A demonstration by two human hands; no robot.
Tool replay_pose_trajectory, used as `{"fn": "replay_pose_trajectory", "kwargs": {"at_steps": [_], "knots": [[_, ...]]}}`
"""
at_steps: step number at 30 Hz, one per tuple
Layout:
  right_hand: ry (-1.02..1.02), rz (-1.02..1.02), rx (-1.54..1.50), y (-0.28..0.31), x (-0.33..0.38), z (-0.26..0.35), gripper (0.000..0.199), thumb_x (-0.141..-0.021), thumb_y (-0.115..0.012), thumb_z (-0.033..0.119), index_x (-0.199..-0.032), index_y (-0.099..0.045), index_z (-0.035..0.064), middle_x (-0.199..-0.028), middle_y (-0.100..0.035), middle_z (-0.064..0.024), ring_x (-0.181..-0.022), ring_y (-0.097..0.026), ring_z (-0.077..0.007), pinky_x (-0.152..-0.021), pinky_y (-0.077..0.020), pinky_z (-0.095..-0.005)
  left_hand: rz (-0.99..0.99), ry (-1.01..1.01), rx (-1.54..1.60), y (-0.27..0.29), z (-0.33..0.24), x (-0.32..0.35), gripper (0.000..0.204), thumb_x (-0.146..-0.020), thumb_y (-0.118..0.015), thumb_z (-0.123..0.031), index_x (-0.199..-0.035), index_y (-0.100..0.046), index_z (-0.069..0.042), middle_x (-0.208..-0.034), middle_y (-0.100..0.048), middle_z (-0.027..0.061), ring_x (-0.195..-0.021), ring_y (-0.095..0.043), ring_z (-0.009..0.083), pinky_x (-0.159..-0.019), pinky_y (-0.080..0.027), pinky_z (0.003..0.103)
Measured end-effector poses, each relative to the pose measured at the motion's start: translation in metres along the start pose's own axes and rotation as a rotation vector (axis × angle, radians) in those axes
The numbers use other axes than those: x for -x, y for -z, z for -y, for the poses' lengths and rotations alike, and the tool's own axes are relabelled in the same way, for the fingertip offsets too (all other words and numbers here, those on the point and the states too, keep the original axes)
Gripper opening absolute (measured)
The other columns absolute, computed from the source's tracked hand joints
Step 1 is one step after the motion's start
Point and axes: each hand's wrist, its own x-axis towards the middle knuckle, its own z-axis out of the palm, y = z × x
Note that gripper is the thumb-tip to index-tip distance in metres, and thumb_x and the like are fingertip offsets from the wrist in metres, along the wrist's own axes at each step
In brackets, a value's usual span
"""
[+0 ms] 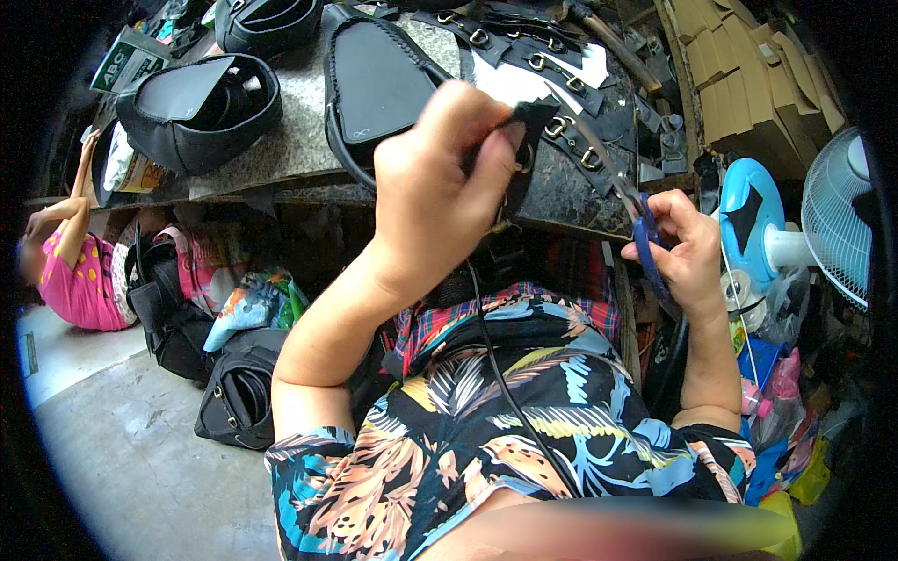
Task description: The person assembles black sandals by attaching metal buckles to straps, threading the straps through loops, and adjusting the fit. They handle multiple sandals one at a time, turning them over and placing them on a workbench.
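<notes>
My left hand [426, 182] is raised in front of the table's near edge. Its fingers are closed on a small black strap piece [535, 116] that sticks out past the thumb; a bit of metal shows beside it. Blue-handled scissors [645, 229] are in my right hand [687, 248], their blades spread and pointing up and left toward the strap piece. The blades and the strap piece look apart. On the table beyond lie several black straps with metal rings [572, 82]. A black bag [379, 89] with a flat panel lies behind my left hand.
More black bags [201, 122] stand at the table's left. A hammer [613, 42] lies at the back right, near stacked cardboard [748, 84]. A fan [837, 210] and plastic bags crowd my right side. Another person in pink [84, 280] sits far left; bags [238, 393] lie on the floor.
</notes>
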Motion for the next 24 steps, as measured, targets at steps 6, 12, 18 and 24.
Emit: {"fn": "replay_pose_trajectory", "kwargs": {"at_steps": [6,12,18,24], "knots": [[0.232,-0.159,0.311,0.007,-0.009,0.006,0.043,-0.068,-0.085,0.025,-0.097,-0.061,0.0031,-0.071,-0.059,-0.0021,-0.065,-0.058,-0.0152,-0.06,-0.0435,-0.0274,0.059,0.477,0.501,0.009,0.005,-0.008,0.015,-0.089,-0.068,-0.01,-0.092,-0.055,-0.002,-0.067,-0.059,-0.0009,-0.049,-0.049,0.0021,-0.041,-0.035,0.019],[0.059,-0.215,0.409,0.022,0.002,-0.04,0.03,-0.078,-0.079,0.023,-0.094,-0.063,0.0031,-0.072,-0.067,-0.0035,-0.058,-0.059,-0.0122,-0.056,-0.0439,-0.03,0.035,0.516,0.673,0.006,-0.001,-0.009,0.015,-0.09,-0.068,-0.011,-0.095,-0.055,-0.008,-0.072,-0.057,-0.0035,-0.055,-0.049,0.0014,-0.045,-0.035,0.018],[-0.579,-0.611,0.443,0.125,0.029,-0.214,0.041,-0.085,-0.067,0.047,-0.097,-0.069,0.0077,-0.077,-0.07,-0.0093,-0.071,-0.068,-0.0256,-0.063,-0.0493,-0.0374,-0.008,0.522,0.914,0.032,-0.003,-0.01,0.021,-0.094,-0.057,-0.005,-0.114,-0.051,-0.005,-0.094,-0.064,0.0074,-0.072,-0.065,0.0127,-0.056,-0.057,0.025],[-0.961,-0.448,0.96,0.224,0.102,-0.367,0.055,-0.08,-0.064,0.055,-0.087,-0.072,0.0012,-0.09,-0.069,-0.0249,-0.089,-0.068,-0.0404,-0.081,-0.0514,-0.0473,0.069,0.445,1.11,0.047,0.003,-0.005,0.019,-0.097,-0.05,-0.01,-0.114,-0.05,-0.001,-0.094,-0.067,0.0157,-0.074,-0.07,0.0224,-0.058,-0.062,0.038]]}}
